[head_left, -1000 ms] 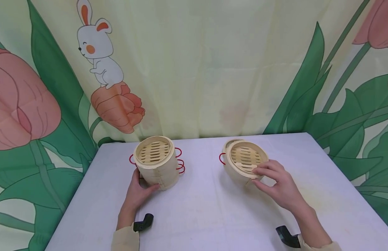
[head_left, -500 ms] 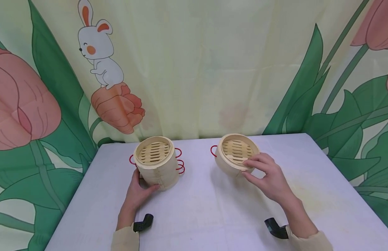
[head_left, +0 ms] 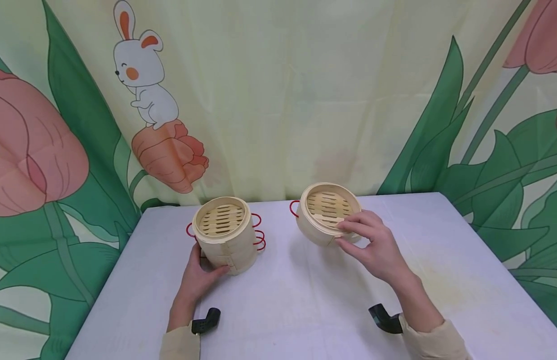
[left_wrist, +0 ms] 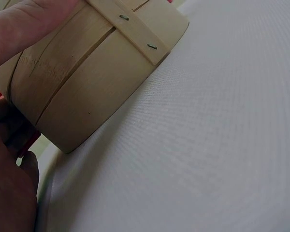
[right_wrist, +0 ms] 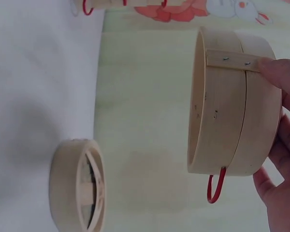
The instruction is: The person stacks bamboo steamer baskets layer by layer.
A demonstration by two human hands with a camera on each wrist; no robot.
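Observation:
On the left of the table stands a stack of round bamboo steamer baskets (head_left: 222,235) with red loop handles and a slatted top. My left hand (head_left: 199,275) holds the stack low down, thumb on its front and fingers round its left side. In the left wrist view the stack's stapled wall (left_wrist: 96,72) meets the cloth. My right hand (head_left: 373,242) pinches the near right rim of another bamboo steamer basket (head_left: 328,210), raised above the table and tilted. The right wrist view shows this basket's side (right_wrist: 227,106) with a stapled strip and a red handle.
Another round bamboo piece (right_wrist: 70,186) with dark gaps inside rests on the table, seen in the right wrist view. A white cloth (head_left: 278,310) covers the table. Behind it hangs a printed curtain (head_left: 278,100) with a rabbit and tulips.
My right hand has carried the pinched steamer basket left and slightly upward, toward the stack. The left hand and the stack have stayed in place.

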